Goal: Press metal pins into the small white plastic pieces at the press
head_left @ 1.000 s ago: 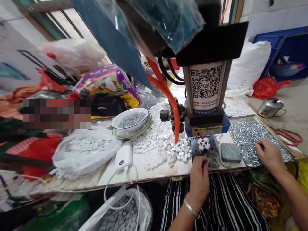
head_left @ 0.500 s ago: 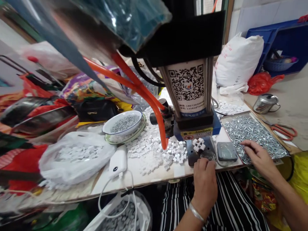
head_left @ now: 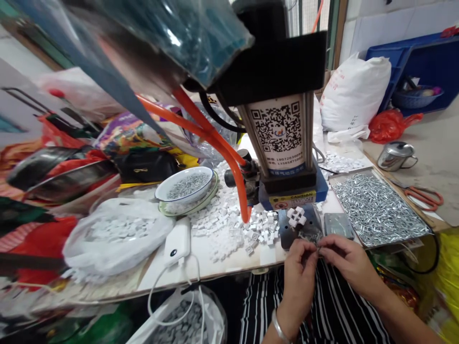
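At the table's front edge, the fingertips of my left hand (head_left: 300,270) and my right hand (head_left: 347,260) meet in a pinch. What lies between them is too small and too covered to make out. Just beyond my fingers is the dark metal base (head_left: 286,230) of a pneumatic press (head_left: 292,143). A cluster of small white plastic pieces (head_left: 296,217) sits on that base, and a few small metal bits (head_left: 310,235) lie in front of it. To the right, a tray holds a heap of short silver metal pins (head_left: 380,205).
Loose white pieces (head_left: 261,227) cover the table left of the press. Further left are a bowl of pins (head_left: 188,186), a white power bank (head_left: 178,241) with a cable and a plastic bag (head_left: 118,229). A grey block (head_left: 338,224), scissors (head_left: 423,195) and a metal mug (head_left: 397,155) are on the right.
My right hand has moved left from the tray of pins and now meets my left hand in front of the press. My left hand has shifted slightly down towards me.
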Demonstrator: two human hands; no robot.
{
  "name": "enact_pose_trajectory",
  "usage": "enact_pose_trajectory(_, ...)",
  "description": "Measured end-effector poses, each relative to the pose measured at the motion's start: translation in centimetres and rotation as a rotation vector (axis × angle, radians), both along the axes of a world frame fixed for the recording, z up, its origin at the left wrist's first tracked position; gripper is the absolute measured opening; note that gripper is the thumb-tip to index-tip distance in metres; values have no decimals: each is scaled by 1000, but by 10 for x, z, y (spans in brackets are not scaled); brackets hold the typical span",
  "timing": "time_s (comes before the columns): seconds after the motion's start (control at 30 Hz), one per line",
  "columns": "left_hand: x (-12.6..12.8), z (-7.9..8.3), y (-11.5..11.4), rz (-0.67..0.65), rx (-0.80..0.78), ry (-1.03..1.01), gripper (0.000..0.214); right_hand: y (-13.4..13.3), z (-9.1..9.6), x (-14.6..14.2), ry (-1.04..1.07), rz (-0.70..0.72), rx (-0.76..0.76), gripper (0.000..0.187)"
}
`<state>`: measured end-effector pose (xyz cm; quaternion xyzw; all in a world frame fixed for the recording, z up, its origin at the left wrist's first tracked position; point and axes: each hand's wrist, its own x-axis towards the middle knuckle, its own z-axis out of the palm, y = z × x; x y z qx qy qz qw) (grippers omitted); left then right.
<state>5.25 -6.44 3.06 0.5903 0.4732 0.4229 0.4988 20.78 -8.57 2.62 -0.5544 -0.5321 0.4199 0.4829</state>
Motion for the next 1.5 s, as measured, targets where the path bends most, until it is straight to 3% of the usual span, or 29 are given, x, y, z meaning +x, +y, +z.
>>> enact_pose_trajectory(0.17, -3, 3, -3, 0, -72, -107, 7, 3, 2, -7, -76, 38, 78, 23)
enact_pose_trajectory(0.37, -8, 3, -4, -61, -372, -432, 25, 4, 7, -11, -21, 34, 129, 21)
enact_pose_trajectory(0.5, -10, 0, -2, -57, -474, -557, 32, 3, 5, -14, 1, 71, 133, 22)
enact_pose_trajectory(0.77, -10, 4, -1, -70, -489, -577, 37, 7, 7, -14, 144, -26, -57, 29)
enact_pose_trajectory(1.0, -10, 1, -4, -79, -479, -560, 34, 11, 20, -18, 18, -32, 80, 25)
enact_pose_trajectory(1.5, -4, 9, -9, -97, -492, -670, 36, 5, 8, -24, -134, -114, 289, 23)
